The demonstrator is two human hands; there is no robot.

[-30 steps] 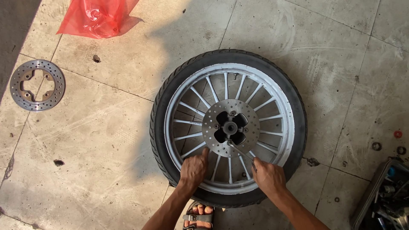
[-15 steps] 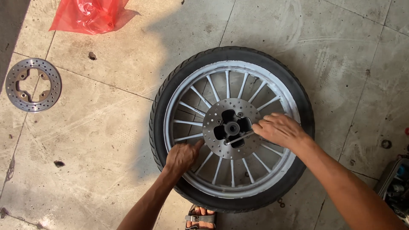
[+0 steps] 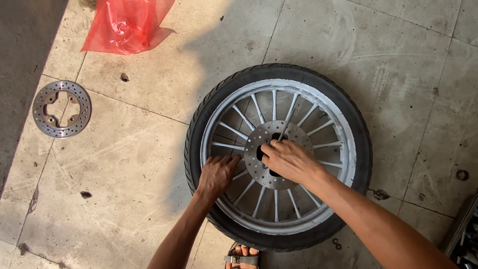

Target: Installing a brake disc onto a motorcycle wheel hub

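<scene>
A motorcycle wheel (image 3: 348,119) with a black tyre and silver spokes lies flat on the concrete floor. A drilled brake disc (image 3: 259,164) sits on its hub. My left hand (image 3: 216,174) rests on the spokes at the disc's left edge, fingers curled. Over the hub lies my right hand (image 3: 289,160), which pinches a thin metal tool (image 3: 283,133) that points up across the disc. The hub centre is mostly hidden under that hand.
A second brake disc (image 3: 61,109) lies on the floor at the left. A red plastic bag (image 3: 124,25) sits at the top left. My sandalled foot (image 3: 242,255) shows at the bottom edge. Dark metal objects (image 3: 465,239) stand at the right bottom corner.
Both hands have left the wheel's near rim. My right hand went up and across to the hub and now covers it; my left hand shifted up onto the spokes. The view has shifted too.
</scene>
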